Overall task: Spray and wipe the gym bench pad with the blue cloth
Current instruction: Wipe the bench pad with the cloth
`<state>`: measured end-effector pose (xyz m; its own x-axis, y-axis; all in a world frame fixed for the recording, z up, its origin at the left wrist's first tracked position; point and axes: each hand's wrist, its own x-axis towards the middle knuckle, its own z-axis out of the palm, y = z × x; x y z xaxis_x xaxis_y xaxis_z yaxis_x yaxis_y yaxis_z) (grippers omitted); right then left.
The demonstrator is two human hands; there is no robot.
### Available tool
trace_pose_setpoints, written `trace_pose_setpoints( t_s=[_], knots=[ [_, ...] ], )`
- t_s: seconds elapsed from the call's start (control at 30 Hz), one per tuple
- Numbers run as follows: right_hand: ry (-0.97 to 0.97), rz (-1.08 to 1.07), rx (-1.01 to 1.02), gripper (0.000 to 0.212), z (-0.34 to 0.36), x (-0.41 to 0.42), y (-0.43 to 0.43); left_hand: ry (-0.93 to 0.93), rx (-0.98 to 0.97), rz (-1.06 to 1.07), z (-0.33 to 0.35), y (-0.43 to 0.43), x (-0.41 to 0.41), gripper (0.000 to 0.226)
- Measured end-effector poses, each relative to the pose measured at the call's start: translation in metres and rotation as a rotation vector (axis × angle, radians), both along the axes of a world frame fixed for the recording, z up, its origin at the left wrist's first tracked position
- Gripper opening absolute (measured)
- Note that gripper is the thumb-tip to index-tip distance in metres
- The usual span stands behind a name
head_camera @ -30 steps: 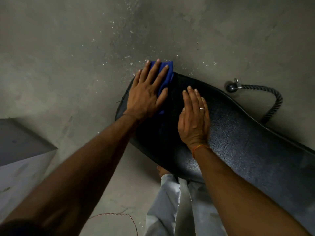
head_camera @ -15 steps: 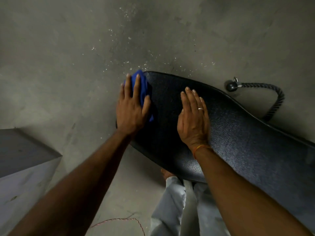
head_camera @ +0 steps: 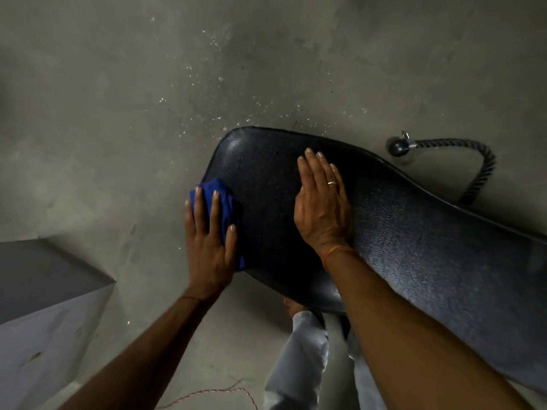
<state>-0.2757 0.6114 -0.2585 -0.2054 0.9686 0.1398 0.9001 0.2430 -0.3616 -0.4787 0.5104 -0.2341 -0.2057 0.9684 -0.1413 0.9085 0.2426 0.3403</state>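
While the left hand (head_camera: 210,241) presses the blue cloth (head_camera: 225,208) flat on the pad's (head_camera: 414,232) edge, the right hand (head_camera: 322,207) rests open, with much wiping probably left.

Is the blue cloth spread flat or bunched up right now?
Bunched up: the blue cloth shows thick folds under the left hand at the bench pad edge.

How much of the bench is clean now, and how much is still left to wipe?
Spraying looks done: droplets speckle the floor beyond the bench pad. In hand: the left hand presses the blue cloth onto the pad's left edge near its rounded end, while the right hand lies flat on it. Probably left: the long stretch toward the right, where no cloth is. How clean any part is, the picture can't show.
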Motion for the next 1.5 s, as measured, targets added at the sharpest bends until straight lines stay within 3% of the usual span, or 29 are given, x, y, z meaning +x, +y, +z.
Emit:
trace_pose_setpoints(
  t_s=[0.23,0.4,0.57,0.63,0.67,0.73,0.83,0.93,1.07,1.23,1.4,1.5],
  knots=[
    [0.193,-0.125,0.037,0.055,0.003,0.002,-0.001,0.112,-0.080,-0.029,0.002,0.107,0.004,0.070],
    [0.619,-0.385,0.025,0.046,0.011,0.010,0.003,0.159,-0.039,-0.146,0.005,0.115,0.062,0.071],
    [0.888,-0.437,-0.089,0.044,0.016,0.029,0.007,-0.040,-0.054,-0.315,0.014,0.054,0.088,0.074],
    [0.952,-0.453,-0.144,0.045,0.018,0.035,0.007,-0.210,-0.022,-0.242,0.021,0.054,0.081,0.073],
    [0.946,-0.444,-0.160,0.045,0.019,0.035,0.005,-0.233,0.022,-0.191,0.025,0.061,0.070,0.069],
    [0.881,-0.404,-0.171,0.044,0.020,0.033,0.002,-0.095,0.091,-0.172,0.027,0.077,0.039,0.061],
    [0.860,-0.410,-0.200,0.043,0.023,0.027,0.001,0.083,-0.018,-0.240,0.016,0.088,0.004,0.063],
    [0.782,-0.455,-0.199,0.047,0.033,0.011,-0.005,0.130,-0.029,-0.220,-0.002,0.079,-0.001,0.063],
    [0.331,-0.248,-0.044,0.054,0.043,-0.042,-0.026,0.129,-0.010,-0.227,-0.010,0.079,-0.006,0.062],
    [-0.119,-0.108,-0.168,0.064,0.025,-0.069,-0.055,0.111,0.022,-0.237,-0.014,0.080,-0.008,0.061],
    [-0.212,-0.010,-0.199,0.068,0.026,-0.051,-0.086,0.080,0.023,-0.235,-0.011,0.081,-0.009,0.060],
    [-0.204,0.025,-0.216,0.067,0.028,-0.050,-0.041,0.091,0.027,-0.247,-0.011,0.080,-0.008,0.060]
  ],
)
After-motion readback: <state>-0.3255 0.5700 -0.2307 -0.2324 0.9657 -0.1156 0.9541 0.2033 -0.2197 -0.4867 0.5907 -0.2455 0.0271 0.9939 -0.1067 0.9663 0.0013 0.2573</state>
